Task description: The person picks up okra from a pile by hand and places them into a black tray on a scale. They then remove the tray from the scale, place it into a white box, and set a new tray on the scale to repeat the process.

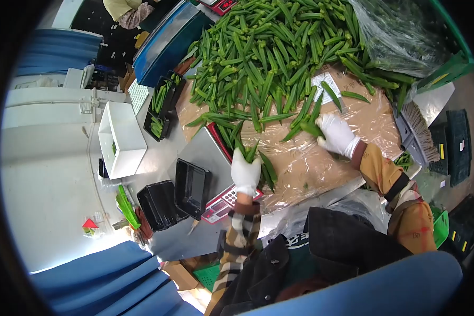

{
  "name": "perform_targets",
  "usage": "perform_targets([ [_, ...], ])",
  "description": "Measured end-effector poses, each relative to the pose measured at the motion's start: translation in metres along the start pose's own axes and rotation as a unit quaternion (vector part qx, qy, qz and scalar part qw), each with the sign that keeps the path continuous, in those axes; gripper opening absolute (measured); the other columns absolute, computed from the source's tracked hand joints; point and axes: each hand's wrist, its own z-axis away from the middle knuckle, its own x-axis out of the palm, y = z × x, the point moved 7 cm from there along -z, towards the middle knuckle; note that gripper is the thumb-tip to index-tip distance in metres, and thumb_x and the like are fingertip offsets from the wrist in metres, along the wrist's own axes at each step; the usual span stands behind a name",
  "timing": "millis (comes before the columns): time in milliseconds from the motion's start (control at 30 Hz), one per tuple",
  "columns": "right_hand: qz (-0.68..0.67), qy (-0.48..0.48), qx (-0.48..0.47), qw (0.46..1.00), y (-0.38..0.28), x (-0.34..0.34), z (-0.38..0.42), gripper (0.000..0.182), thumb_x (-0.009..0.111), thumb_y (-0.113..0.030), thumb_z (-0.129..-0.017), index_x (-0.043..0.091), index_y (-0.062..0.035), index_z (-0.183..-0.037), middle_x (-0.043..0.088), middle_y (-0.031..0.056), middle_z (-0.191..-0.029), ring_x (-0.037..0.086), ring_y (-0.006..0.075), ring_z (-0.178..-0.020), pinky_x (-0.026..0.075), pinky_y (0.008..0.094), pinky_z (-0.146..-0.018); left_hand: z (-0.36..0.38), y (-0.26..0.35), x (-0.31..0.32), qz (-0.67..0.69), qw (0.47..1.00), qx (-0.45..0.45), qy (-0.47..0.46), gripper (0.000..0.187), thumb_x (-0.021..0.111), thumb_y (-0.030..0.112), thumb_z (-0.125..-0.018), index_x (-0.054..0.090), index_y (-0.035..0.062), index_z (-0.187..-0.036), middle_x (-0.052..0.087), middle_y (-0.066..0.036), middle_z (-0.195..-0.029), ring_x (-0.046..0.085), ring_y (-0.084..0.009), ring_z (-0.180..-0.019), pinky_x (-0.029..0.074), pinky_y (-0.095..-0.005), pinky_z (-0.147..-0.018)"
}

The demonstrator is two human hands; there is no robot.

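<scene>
A large heap of green okra pods [268,58] covers the back of a plastic-wrapped cardboard sheet [310,174]. My left hand [246,173], in a white glove, is closed around several okra pods at the sheet's left edge; tips stick out past its fingers, and a few pods lie close beside it. Further right, my gloved right hand [339,136] pinches an okra pod [312,129] at the near edge of the heap. Under my left wrist is a red and silver weighing scale [218,205], with a black plastic tray [193,185] on it.
Stacked black trays [160,206] stand left of the scale. Okra-filled black trays [160,105] and a white bin [120,141] are further back. A brush [418,131] hangs at the right, below a green crate [447,73]. Another person's sleeve [122,8] shows at top left.
</scene>
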Motion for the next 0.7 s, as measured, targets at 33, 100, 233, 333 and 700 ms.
perform_targets([
  [33, 0.013, 0.005, 0.007, 1.000, 0.002, -0.010, -0.011, 0.029, 0.070, -0.018, -0.068, 0.058, -0.0032, -0.091, 0.057, 0.0159, -0.089, 0.059, 0.0337, -0.088, 0.050, 0.0440, -0.080, 0.013, -0.009, 0.000, 0.008, 1.000, -0.014, 0.016, 0.037, 0.070, 0.011, -0.075, 0.056, 0.0000, -0.107, 0.064, -0.024, -0.101, 0.061, -0.0454, -0.093, 0.049, -0.0480, -0.083],
  [100, 0.055, 0.014, -0.019, 0.998, 0.006, -0.015, -0.030, 0.029, 0.068, -0.014, -0.069, 0.060, -0.0045, -0.096, 0.058, 0.0137, -0.092, 0.059, 0.0320, -0.095, 0.047, 0.0434, -0.089, 0.038, -0.026, 0.018, -0.050, 0.999, 0.017, 0.011, 0.045, 0.072, 0.012, -0.074, 0.053, -0.0036, -0.112, 0.058, -0.029, -0.112, 0.056, -0.0452, -0.106, 0.045, -0.0478, -0.094],
  [233, 0.154, 0.142, -0.181, 0.961, 0.020, 0.005, -0.049, 0.029, 0.066, -0.010, -0.071, 0.063, -0.0076, -0.099, 0.059, 0.0101, -0.092, 0.059, 0.0294, -0.100, 0.044, 0.0444, -0.093, 0.078, -0.027, 0.078, -0.169, 0.985, 0.039, 0.005, 0.059, 0.078, 0.009, -0.069, 0.047, -0.0037, -0.118, 0.040, -0.033, -0.135, 0.040, -0.0473, -0.125, 0.034, -0.0509, -0.107],
  [333, 0.212, 0.022, -0.144, 0.966, 0.032, 0.024, -0.061, 0.031, 0.067, -0.012, -0.071, 0.064, -0.0075, -0.101, 0.060, 0.0107, -0.093, 0.059, 0.0295, -0.099, 0.044, 0.0473, -0.094, 0.076, -0.032, 0.079, -0.180, 0.983, 0.009, 0.038, 0.060, 0.079, 0.006, -0.068, 0.047, -0.0029, -0.118, 0.036, -0.035, -0.137, 0.039, -0.0483, -0.125, 0.033, -0.0520, -0.107],
  [700, 0.070, -0.043, -0.125, 0.989, -0.007, -0.025, 0.012, 0.027, 0.071, -0.014, -0.067, 0.058, -0.0065, -0.089, 0.057, 0.0104, -0.088, 0.059, 0.0301, -0.086, 0.048, 0.0412, -0.077, 0.034, -0.005, 0.052, -0.003, 0.991, 0.123, 0.053, 0.042, 0.069, -0.003, -0.072, 0.051, 0.0010, -0.109, 0.058, -0.021, -0.100, 0.059, -0.0414, -0.092, 0.048, -0.0429, -0.081],
])
